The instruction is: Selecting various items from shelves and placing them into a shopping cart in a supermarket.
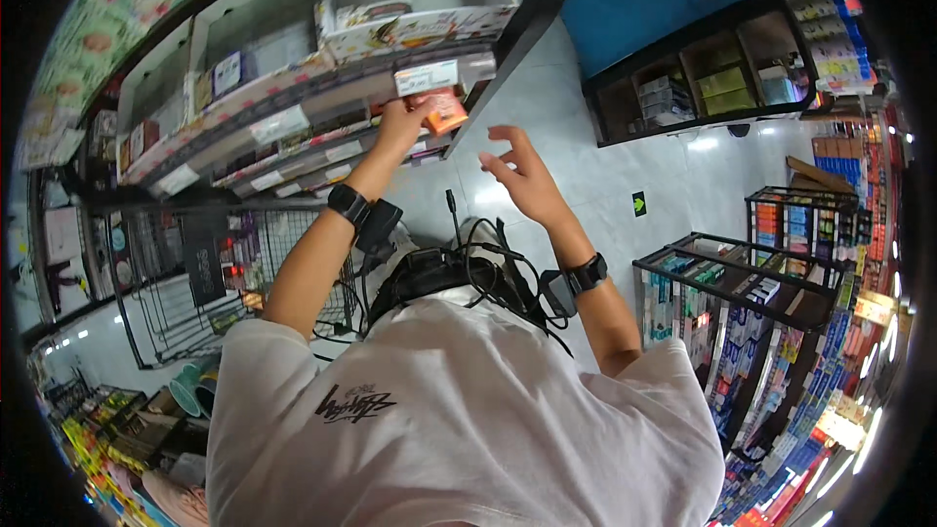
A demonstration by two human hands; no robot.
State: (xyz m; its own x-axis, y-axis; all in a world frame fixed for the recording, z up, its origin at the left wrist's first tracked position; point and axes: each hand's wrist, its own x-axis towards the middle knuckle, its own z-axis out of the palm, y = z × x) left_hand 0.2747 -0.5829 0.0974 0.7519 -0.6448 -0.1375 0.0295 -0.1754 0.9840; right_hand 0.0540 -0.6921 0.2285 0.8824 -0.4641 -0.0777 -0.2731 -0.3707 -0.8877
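My left hand [402,124] grips a small orange packet [445,111] by its left side, at the right end of a store shelf unit [263,99]. Just above the packet, a white price tag [426,77] sits on the shelf edge. My right hand [523,172] hovers over the floor to the right of the packet, fingers bent and apart, holding nothing. Over the shelf edge, a bin with a patterned front [421,33] contains a few small items. Lower tiers hold thin packages, partly hidden by my left arm.
A wire shopping basket [168,322] stands at left. Cables [505,256] hang at my waist. To the right are a low cubby shelf [703,80] with boxes and a black rack [739,285] of boxed goods. The tiled floor [556,117] bears a green arrow sign [640,203].
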